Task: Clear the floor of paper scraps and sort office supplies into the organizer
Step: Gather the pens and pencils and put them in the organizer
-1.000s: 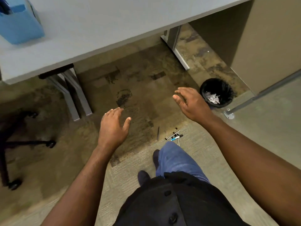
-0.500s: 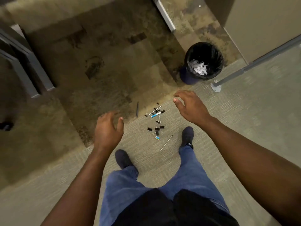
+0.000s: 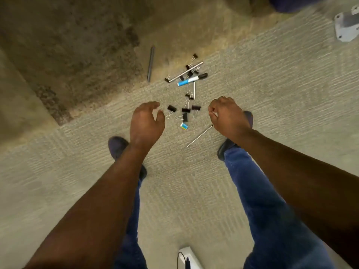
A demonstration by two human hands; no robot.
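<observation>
Blue denim legs and dark shoes stand on the grey-green ribbed carpet (image 3: 272,94), nearest the camera. Left hand (image 3: 146,121) hangs over the carpet with fingers loosely curled and spread, gripping nothing, just beside the nearest black binder clip (image 3: 171,108). Right hand (image 3: 229,115) has fingers curled in; something thin may be pinched at the fingertips, but I cannot tell. A thin silver metal pen (image 3: 200,135) lies just below it, its upper end touching or hidden by the hand.

Between the hands: a cluster of small black binder clips (image 3: 186,110) and a small blue-and-yellow eraser block (image 3: 184,126). Farther out: a blue-labelled marker with black cap (image 3: 192,80), a long silver pen (image 3: 186,72) crossing more clips, and a dark grey pen (image 3: 150,64) lying apart at the seam where the carpet meets the darker brown patch. A grey metal foot plate (image 3: 346,26) sits at the far right corner.

Step, as I judge it: starting to gather supplies off the floor. Next move calls for closing the left fingers on the nearest clip; clips are small and flat on pile, so a fingertip pinch. The organizer is not in view.

Versus half a second ago: camera lower and closer, bin gone from view, both hands down at the pile, right hand now curled instead of spread.
</observation>
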